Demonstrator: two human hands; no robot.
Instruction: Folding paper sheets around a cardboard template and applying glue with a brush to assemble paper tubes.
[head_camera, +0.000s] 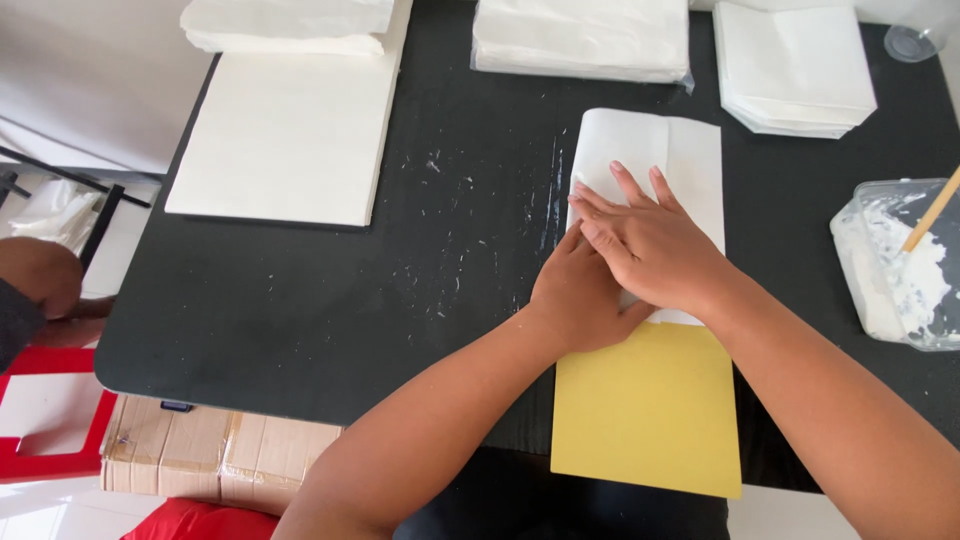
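The folded white paper (650, 160) lies flat on the black tabletop (300, 290), a little right of the middle, with its left part turned over so that a fold runs along that side. Its near end meets a yellow sheet (645, 410), which reaches to the near edge of the tabletop. Both hands rest on the paper with fingers stretched and flat, grasping nothing. The right hand (650, 245) lies partly over the left hand (580, 300), probably to give more weight on the fold so that it stays down.

To the right stands a clear plastic tub (890, 270) of white paste with a wooden stick (935, 212) in it, near enough for the right hand. Stacks of white paper (580, 35) lie along the far edge, and a large white pad (285, 135) at the left. The white smears (450, 240) on the tabletop seem to be dried paste.
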